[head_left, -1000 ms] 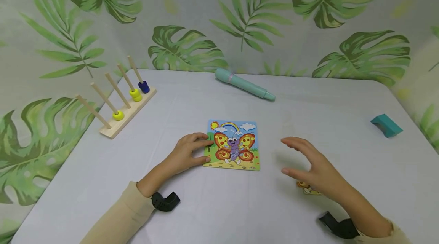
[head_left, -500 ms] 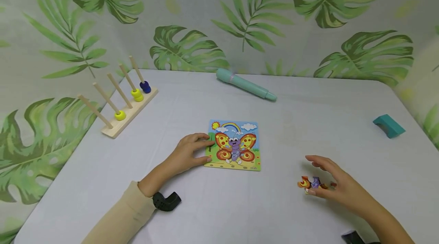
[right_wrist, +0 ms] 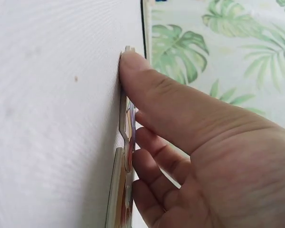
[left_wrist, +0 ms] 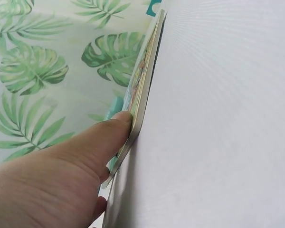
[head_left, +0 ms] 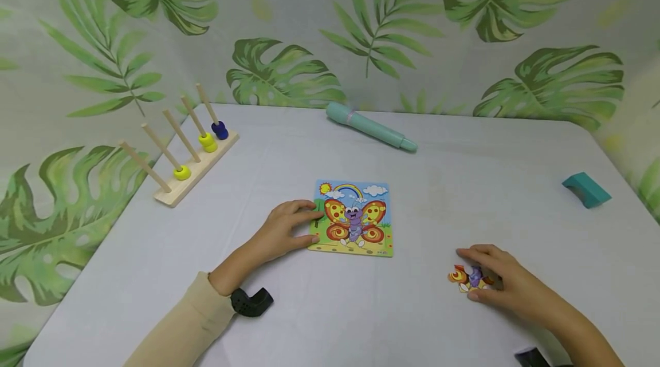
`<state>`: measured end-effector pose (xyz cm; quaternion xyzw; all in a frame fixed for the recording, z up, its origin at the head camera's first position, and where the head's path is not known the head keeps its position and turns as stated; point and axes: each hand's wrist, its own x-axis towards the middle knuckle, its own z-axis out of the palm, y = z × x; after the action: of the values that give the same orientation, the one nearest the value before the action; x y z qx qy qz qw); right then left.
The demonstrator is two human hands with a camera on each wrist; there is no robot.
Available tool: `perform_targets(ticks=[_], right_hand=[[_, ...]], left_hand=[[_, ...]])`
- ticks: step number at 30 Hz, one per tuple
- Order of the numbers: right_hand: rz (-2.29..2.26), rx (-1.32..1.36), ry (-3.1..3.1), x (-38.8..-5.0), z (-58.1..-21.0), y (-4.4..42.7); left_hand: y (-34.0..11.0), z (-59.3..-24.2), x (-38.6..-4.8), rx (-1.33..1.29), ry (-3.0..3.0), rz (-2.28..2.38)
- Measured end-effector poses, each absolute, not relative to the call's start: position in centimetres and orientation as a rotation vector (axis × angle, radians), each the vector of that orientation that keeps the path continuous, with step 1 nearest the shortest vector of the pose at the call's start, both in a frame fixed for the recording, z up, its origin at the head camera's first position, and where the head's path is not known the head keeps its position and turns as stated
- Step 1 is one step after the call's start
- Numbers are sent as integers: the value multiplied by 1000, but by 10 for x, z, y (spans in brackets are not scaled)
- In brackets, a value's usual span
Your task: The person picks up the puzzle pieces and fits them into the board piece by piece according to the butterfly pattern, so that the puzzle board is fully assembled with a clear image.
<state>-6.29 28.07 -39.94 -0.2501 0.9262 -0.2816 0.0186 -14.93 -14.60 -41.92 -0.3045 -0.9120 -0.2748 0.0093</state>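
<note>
A square butterfly puzzle board lies flat on the white table. My left hand rests at its left edge, thumb and fingers touching it; in the left wrist view the thumb lies against the edge of the puzzle board. To the right, my right hand is low over a small cluster of loose puzzle pieces, orange, purple and yellow. Its thumb is at the near side, with a gap to the forefinger at the far side. In the right wrist view the thumb touches a thin piece; the other fingers are bent.
A wooden peg stand with several yellow and blue beads stands at the left. At the back lies a pale green pen-shaped object. A teal arch block sits near the right edge. Leaf-patterned cloth hangs behind.
My right hand has moved right and down to the loose puzzle pieces, and its fingers have come lower around them. My left hand stays on the puzzle board.
</note>
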Motion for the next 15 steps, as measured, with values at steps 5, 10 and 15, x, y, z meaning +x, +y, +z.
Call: perform_targets(ticks=[5,10,15], right_hand=[[-859,-803,2920,-64,-399,280],[-895,-792,2922,-65,-400,278],[-920,-825,2952,-65,-402,278]], left_hand=[[-146,-419,-149,-957,-2843,-863],[-146,-418,-149,-957,-2845,-877],[-146,-419,-149,-958,-2853,-870]])
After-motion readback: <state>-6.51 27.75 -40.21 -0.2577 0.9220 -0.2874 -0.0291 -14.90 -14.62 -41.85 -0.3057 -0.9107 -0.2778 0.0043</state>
